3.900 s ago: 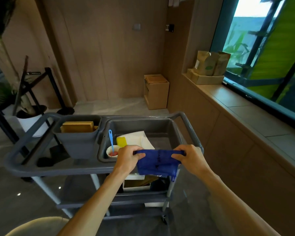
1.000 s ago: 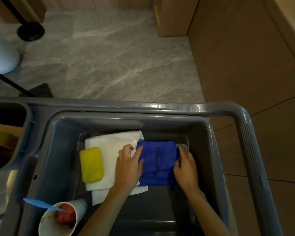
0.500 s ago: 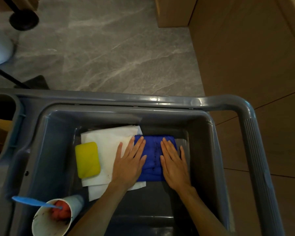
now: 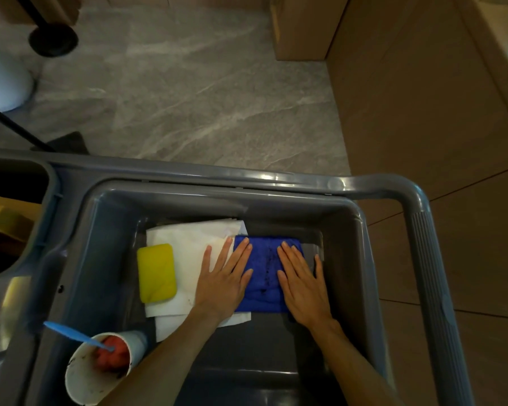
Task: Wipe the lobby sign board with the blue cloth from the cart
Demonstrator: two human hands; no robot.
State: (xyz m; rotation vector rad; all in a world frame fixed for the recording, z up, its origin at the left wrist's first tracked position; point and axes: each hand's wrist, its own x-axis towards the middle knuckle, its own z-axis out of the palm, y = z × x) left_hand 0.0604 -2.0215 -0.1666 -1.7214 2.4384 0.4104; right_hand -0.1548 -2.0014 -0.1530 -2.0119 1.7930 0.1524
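Observation:
The folded blue cloth [image 4: 264, 273] lies flat in the bottom of the grey cart bin [image 4: 346, 247], partly over white paper [image 4: 188, 244]. My left hand [image 4: 225, 278] presses flat on the cloth's left side and on the paper, fingers straight. My right hand [image 4: 302, 281] presses flat on the cloth's right side, fingers straight. Neither hand grips anything. The sign board is not in view.
A yellow sponge [image 4: 156, 272] lies on the paper to the left. A white cup [image 4: 100, 367] with red contents and a blue spoon stands at the bin's near left. The cart handle [image 4: 428, 259] runs along the right. Beyond are grey floor, a cardboard box [image 4: 301, 27] and wood panelling.
I held the cloth up by its two ends above the cart, then laid it in the bin. My fingers went from pinching its edges to lying flat on it.

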